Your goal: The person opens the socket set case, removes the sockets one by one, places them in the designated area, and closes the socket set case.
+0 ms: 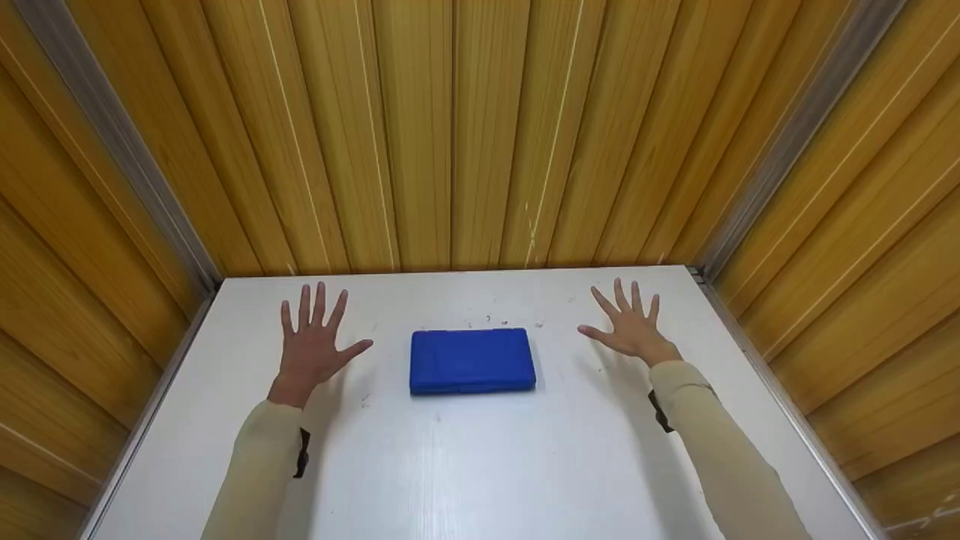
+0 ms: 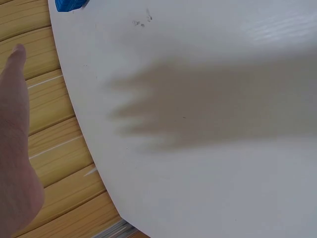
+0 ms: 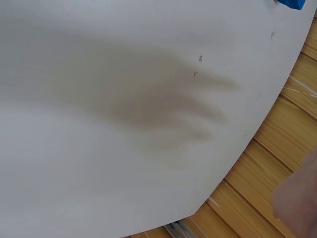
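A flat blue plastic case (image 1: 472,361) lies closed on the white table (image 1: 465,465), between the two hands. To its left, my left hand (image 1: 311,352) is held over the table with fingers straight and spread, holding nothing. On the other side my right hand (image 1: 634,330) hovers likewise, its fingers spread and apart from the case. Only a corner of the blue case (image 2: 69,5) enters the left wrist view, beside part of the left hand (image 2: 17,148). In the right wrist view, a sliver of the case (image 3: 293,4) and part of the right hand (image 3: 299,198) appear at the edges.
Wood-patterned panels (image 1: 480,135) rise behind the table and along both sides. Grey metal posts (image 1: 795,142) stand at the back corners. Small dark marks (image 1: 504,322) dot the tabletop near the case, and both arms cast shadows on it.
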Demonstrator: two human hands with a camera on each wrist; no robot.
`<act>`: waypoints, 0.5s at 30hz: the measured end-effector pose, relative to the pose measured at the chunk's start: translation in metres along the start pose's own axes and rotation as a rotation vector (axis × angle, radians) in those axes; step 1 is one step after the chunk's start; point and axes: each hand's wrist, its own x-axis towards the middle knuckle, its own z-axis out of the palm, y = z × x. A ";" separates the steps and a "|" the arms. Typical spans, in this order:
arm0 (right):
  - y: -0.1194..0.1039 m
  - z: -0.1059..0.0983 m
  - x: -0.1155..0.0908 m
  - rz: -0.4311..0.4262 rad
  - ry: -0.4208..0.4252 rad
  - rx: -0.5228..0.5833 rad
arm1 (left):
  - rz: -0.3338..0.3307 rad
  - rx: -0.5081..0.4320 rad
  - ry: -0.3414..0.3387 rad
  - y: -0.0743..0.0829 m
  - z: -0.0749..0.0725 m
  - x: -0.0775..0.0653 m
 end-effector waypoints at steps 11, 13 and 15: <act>0.002 -0.006 -0.005 0.011 -0.017 -0.017 | 0.019 0.015 -0.006 0.011 0.007 -0.001; 0.002 -0.008 -0.005 0.014 -0.018 -0.028 | 0.020 0.016 -0.009 0.013 0.006 0.000; 0.000 -0.010 -0.005 0.006 -0.011 -0.026 | 0.021 0.020 -0.003 0.015 0.004 0.001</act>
